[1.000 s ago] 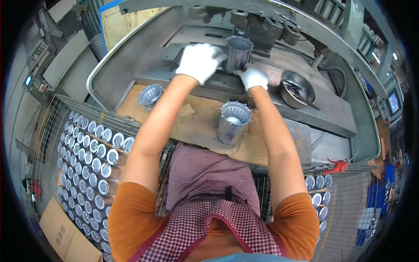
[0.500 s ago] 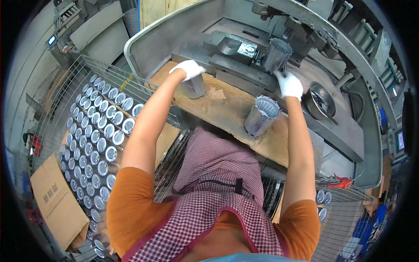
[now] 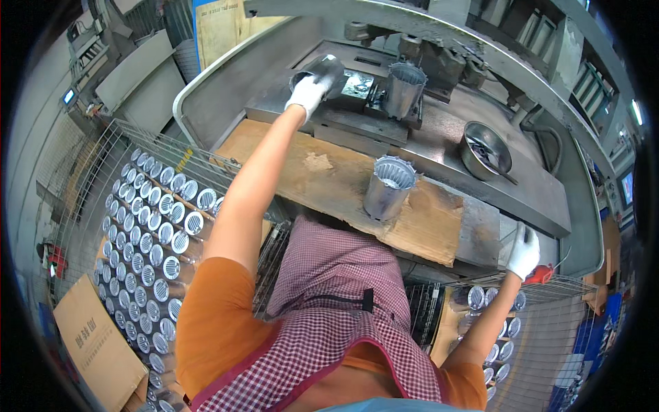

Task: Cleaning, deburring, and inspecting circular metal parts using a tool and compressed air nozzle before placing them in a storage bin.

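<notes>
My white-gloved left hand [image 3: 307, 95] grips a smooth metal cylinder [image 3: 329, 71], tilted on its side above the machine's fixture block [image 3: 358, 85]. Part of the cylinder is hidden by the fingers. To the right of that block, a ragged-rimmed metal cup [image 3: 406, 89] stands upright on the machine bed. A second ragged-rimmed cup [image 3: 389, 189] stands on the cardboard-covered ledge [image 3: 329, 182] in front of me. At the right, my gloved right hand [image 3: 524, 255] is off the ledge, fingers apart and seemingly empty, beside a red object [image 3: 541, 275] on the wire basket's edge.
A steel bowl [image 3: 484, 151] with dark scraps and a handle sits on the machine bed. Wire baskets with rows of slotted-end cylinders stand left [image 3: 147, 257] and right [image 3: 504, 350]. A cardboard sheet [image 3: 96, 343] leans at left. The machine's heavy beam [image 3: 425, 51] crosses overhead.
My left hand has carried the metal cylinder from the ledge up over the fixture block. My right hand has left the cup on the machine bed and moved toward me, to the right-hand basket's edge.
</notes>
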Tool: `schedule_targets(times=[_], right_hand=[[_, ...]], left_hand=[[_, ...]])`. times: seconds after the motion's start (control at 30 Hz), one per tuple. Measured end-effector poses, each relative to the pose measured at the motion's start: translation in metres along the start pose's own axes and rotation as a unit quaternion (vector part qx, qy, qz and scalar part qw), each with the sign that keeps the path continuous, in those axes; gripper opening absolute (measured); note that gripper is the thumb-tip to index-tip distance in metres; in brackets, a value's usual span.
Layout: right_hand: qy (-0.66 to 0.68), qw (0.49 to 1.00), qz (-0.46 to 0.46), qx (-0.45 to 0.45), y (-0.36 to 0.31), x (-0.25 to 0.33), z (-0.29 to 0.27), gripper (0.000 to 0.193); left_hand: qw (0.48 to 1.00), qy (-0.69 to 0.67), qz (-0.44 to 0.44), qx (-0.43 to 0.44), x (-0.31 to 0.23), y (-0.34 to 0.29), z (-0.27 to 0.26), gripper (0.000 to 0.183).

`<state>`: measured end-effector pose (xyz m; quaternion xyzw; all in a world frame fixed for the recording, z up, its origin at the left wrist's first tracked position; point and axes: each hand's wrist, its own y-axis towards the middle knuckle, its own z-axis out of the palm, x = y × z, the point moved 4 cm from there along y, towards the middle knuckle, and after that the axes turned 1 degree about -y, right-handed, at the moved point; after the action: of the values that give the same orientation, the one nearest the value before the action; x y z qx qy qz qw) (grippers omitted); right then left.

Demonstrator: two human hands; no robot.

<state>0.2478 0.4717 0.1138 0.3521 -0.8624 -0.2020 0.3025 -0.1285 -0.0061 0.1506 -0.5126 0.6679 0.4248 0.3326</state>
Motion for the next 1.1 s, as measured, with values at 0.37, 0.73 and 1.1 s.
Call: schedule_targets(times=[0.37,0.73,1.1], right_hand=[[-0.032,0.997,0.032,-0.069,-0.012,-0.055,0.021,0.033],[0.063,0.943,0.195,-0.263,-0.032,-0.156,-0.006,0.063],[0.206,0.902,0.019,0.379,-0.134,0.048,0.007,0.042]], left_hand=[[0.909,0.411,0.057,-0.024,0.013,0.030,0.046,0.060],[0.974,-0.080,0.152,-0.147,0.050,-0.110,0.103,0.078],[0.886,0.212,0.364,0.197,-0.097,-0.207,0.186,0.065]])
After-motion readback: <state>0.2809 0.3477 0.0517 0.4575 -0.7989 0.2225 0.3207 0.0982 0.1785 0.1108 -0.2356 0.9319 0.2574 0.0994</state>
